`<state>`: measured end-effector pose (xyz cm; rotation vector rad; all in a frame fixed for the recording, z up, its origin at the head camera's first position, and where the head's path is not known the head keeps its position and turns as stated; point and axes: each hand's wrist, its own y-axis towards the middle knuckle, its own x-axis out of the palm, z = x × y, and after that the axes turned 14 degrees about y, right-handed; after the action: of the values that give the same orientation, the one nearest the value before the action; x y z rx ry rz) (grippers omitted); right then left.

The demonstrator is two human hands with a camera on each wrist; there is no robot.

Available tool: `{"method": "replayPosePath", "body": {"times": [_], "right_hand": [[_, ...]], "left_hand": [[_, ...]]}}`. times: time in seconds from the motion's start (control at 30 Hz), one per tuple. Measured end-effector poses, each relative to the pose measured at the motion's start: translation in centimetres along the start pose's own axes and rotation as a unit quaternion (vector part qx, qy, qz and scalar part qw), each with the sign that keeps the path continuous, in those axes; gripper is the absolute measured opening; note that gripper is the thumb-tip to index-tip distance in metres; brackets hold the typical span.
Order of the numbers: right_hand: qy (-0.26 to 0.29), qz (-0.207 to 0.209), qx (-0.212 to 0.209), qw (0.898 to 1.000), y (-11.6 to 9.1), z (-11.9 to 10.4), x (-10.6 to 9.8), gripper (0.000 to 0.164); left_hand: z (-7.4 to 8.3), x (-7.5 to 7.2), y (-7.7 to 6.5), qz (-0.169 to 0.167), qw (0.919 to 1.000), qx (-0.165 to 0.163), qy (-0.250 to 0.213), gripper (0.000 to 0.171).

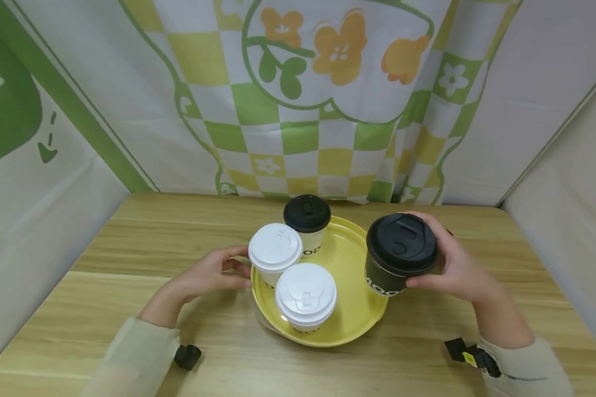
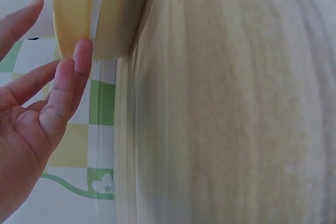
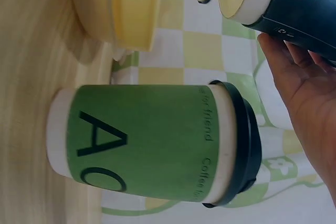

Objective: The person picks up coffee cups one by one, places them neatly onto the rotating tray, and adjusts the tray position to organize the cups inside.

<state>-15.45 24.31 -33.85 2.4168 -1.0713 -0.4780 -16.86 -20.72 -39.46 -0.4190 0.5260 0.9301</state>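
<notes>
My right hand grips a black paper coffee cup with a black lid, fingers and thumb round its side. The right wrist view shows this dark cup raised off the table, near the tray's right edge. My left hand is at the left rim of the round yellow tray; its fingertips touch or nearly touch the rim. Two white-lidded cups and a pale cup with a black lid stand on the tray.
A green paper cup with a black lid stands on the wooden table, mostly hidden behind my right hand in the head view. A checked, flowered curtain hangs at the table's back edge, with pale fabric walls either side.
</notes>
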Motion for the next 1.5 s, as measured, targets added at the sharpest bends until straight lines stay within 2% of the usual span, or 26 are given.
{"method": "replayPosePath", "body": {"times": [0.23, 0.5, 0.63, 0.97, 1.3, 1.5], "right_hand": [[-0.013, -0.006, 0.009, 1.000, -0.3, 0.9, 0.6, 0.100], [-0.029, 0.013, 0.077, 0.997, -0.4, 1.3, 1.6, 0.099], [-0.035, 0.018, 0.095, 0.995, -0.5, 1.6, 1.9, 0.098], [-0.033, 0.006, 0.089, 0.995, -0.8, 3.0, 2.0, 0.096], [-0.020, 0.010, 0.114, 0.993, -1.0, 3.9, 2.5, 0.096], [-0.035, 0.020, 0.130, 0.991, -1.2, 4.5, 3.1, 0.096]], "left_hand": [[-0.2, 0.0, 0.2, 0.000, 1.0000, 0.001, -0.005, 0.071], [-0.2, -0.1, 0.3, 0.000, 0.9999, 0.006, -0.011, 0.070], [-0.4, -0.2, 0.4, 0.000, 0.9999, 0.007, -0.014, 0.069], [-0.4, -0.4, 0.7, -0.004, 0.9999, 0.000, -0.014, 0.067], [-0.3, -0.4, 0.9, -0.002, 0.9999, -0.002, -0.014, 0.066], [-0.4, -0.5, 0.9, -0.003, 0.9999, -0.004, -0.015, 0.066]]}}
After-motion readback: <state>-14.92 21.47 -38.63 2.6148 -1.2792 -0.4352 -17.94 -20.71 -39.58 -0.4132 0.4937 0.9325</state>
